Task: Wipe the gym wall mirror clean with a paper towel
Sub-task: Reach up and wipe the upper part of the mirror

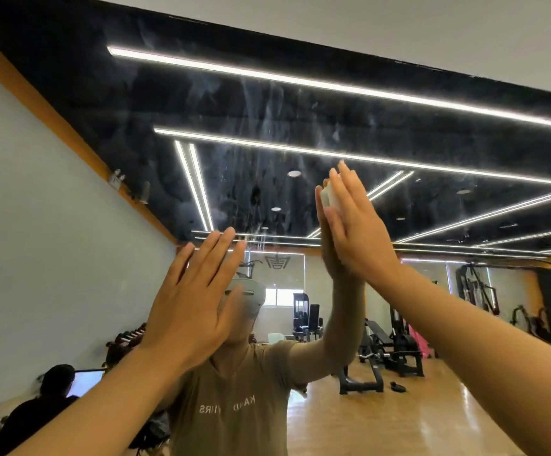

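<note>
Up high, right hand [356, 232] with straight fingers pressing a folded white paper towel [329, 196] flat on the glossy mirror [267, 133], cloudy smears on the glass, left hand [191, 304] spread open at the left, holding nothing

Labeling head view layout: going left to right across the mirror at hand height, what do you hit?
Left hand flat with straight fingers → streaky smears on the mirror → paper towel → right hand pressing the towel to the glass.
</note>
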`<state>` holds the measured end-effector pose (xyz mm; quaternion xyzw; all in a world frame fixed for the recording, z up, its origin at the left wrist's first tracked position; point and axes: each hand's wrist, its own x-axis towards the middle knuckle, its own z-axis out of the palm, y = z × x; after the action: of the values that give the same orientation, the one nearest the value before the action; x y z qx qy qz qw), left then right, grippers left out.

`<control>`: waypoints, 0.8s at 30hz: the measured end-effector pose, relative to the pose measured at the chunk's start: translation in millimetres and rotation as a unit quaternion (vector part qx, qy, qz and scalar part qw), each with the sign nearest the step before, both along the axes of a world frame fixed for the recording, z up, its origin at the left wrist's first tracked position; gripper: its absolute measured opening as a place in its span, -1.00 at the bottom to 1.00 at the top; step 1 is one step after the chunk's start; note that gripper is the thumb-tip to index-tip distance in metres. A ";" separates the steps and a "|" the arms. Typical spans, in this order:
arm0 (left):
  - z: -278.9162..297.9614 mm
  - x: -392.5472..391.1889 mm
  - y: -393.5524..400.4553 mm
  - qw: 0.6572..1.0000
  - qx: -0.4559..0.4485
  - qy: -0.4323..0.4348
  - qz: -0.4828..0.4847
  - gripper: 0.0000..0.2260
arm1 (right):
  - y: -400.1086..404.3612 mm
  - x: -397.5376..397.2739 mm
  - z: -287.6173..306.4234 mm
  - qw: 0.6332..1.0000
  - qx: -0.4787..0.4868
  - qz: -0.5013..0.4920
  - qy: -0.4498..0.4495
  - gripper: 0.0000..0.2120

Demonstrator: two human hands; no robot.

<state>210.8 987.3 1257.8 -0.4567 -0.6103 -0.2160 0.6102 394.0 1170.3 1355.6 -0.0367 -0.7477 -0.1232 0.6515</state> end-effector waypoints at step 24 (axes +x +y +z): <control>-4.5 -5.0 5.6 0.999 0.020 0.023 0.019 -0.46 | -10.2 -17.7 91.8 0.996 -0.060 -0.033 0.058 -0.49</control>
<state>205.8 993.0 1253.3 -0.4378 -0.6003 -0.2062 0.6367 376.3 1160.1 1447.5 -0.1077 -0.7130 -0.0968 0.6860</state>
